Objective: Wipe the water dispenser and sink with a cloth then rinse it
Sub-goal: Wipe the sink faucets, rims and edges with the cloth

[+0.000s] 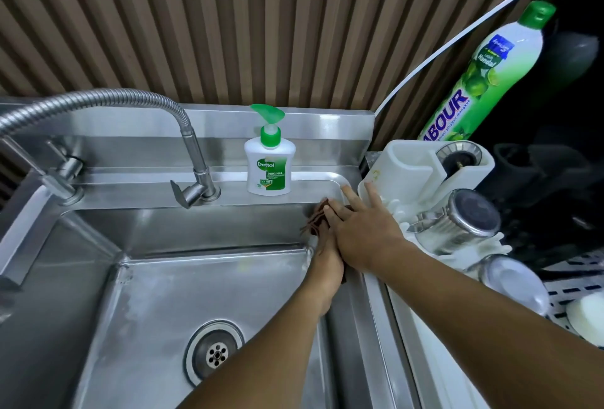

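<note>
At 2 o'clock corner of sink point(157, 291), left hand point(327, 261) grips cloth point(314, 224), wiping; right hand point(366, 232) flat, fingers point(352, 197) splayed. I judge basin sweep next.

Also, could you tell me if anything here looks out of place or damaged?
Nothing looks spilled or damaged. The one oddity is the metal sink stopper, standing on edge in the white caddy right of the sink, not in the drain. The dish-liquid bottle leans, perhaps only lens distortion.
</note>
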`<action>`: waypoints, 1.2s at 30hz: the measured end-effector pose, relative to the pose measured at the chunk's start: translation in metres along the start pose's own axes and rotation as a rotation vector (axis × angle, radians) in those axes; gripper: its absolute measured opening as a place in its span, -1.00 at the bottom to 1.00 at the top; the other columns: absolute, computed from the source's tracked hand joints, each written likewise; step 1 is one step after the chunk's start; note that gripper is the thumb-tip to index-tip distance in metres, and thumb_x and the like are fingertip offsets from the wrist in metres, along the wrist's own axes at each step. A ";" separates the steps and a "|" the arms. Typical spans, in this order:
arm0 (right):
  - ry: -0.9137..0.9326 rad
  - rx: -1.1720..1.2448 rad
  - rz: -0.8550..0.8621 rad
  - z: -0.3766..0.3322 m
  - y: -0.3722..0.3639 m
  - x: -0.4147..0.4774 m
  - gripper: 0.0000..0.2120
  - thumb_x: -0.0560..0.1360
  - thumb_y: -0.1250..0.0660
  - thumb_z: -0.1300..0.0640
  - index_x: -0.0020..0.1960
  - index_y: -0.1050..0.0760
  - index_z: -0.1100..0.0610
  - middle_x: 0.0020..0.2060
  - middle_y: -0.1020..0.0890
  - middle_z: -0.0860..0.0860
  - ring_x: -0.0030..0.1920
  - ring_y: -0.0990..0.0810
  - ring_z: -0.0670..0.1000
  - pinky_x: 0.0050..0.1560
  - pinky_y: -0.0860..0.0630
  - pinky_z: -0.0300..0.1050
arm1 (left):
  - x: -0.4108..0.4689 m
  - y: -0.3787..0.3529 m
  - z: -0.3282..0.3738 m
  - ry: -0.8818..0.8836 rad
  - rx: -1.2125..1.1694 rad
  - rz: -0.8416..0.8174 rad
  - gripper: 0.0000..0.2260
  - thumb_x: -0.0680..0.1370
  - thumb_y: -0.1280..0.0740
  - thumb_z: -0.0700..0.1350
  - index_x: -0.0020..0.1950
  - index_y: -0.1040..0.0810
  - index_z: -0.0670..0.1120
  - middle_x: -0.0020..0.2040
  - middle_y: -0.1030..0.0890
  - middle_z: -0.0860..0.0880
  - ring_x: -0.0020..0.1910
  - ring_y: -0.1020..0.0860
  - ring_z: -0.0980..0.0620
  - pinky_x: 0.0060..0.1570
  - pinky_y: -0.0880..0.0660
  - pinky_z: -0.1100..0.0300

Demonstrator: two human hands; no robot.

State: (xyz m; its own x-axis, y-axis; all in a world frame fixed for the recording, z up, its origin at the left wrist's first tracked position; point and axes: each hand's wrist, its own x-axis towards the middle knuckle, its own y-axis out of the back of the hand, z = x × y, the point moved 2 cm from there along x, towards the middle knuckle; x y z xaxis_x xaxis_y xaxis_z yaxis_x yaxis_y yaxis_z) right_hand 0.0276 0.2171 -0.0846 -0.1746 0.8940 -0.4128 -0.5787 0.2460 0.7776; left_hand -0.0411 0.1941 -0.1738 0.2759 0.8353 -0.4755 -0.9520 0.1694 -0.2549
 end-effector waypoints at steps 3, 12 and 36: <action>-0.010 -0.017 0.008 0.000 0.000 -0.009 -0.44 0.71 0.14 -0.06 0.66 0.12 0.10 0.65 0.04 0.01 0.60 0.33 0.23 0.47 0.35 0.45 | -0.006 -0.005 -0.009 -0.023 -0.032 0.051 -0.53 0.68 0.02 0.31 0.58 -0.24 0.28 0.49 -0.42 0.18 0.44 -0.37 0.21 0.29 -0.35 0.28; -0.064 0.024 -0.046 -0.017 -0.001 -0.048 -0.43 0.73 0.13 -0.05 0.64 0.15 0.18 0.65 0.05 0.07 0.59 0.37 0.21 0.47 0.36 0.43 | -0.034 -0.014 -0.026 -0.009 -0.038 -0.022 -0.10 0.31 -0.09 0.65 0.60 -0.03 0.36 0.61 -0.19 0.21 0.56 -0.22 0.17 0.55 -0.22 0.02; -0.279 0.053 -0.051 -0.102 -0.045 -0.184 -0.22 0.68 -0.03 -0.16 0.61 0.26 0.29 0.62 0.18 0.23 0.53 0.46 0.25 0.37 0.57 0.38 | -0.175 -0.016 -0.067 0.216 -0.167 -0.238 -0.47 0.66 0.04 0.31 0.51 -0.41 0.14 0.43 -0.53 0.05 0.36 -0.51 0.11 0.34 -0.50 0.08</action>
State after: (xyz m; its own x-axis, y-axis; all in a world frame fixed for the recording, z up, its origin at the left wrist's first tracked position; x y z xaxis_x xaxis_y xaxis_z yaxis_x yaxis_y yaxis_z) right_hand 0.0048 0.0034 -0.0917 0.0837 0.9465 -0.3116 -0.5371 0.3063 0.7860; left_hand -0.0649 0.0097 -0.1429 0.5262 0.6502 -0.5481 -0.8276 0.2432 -0.5060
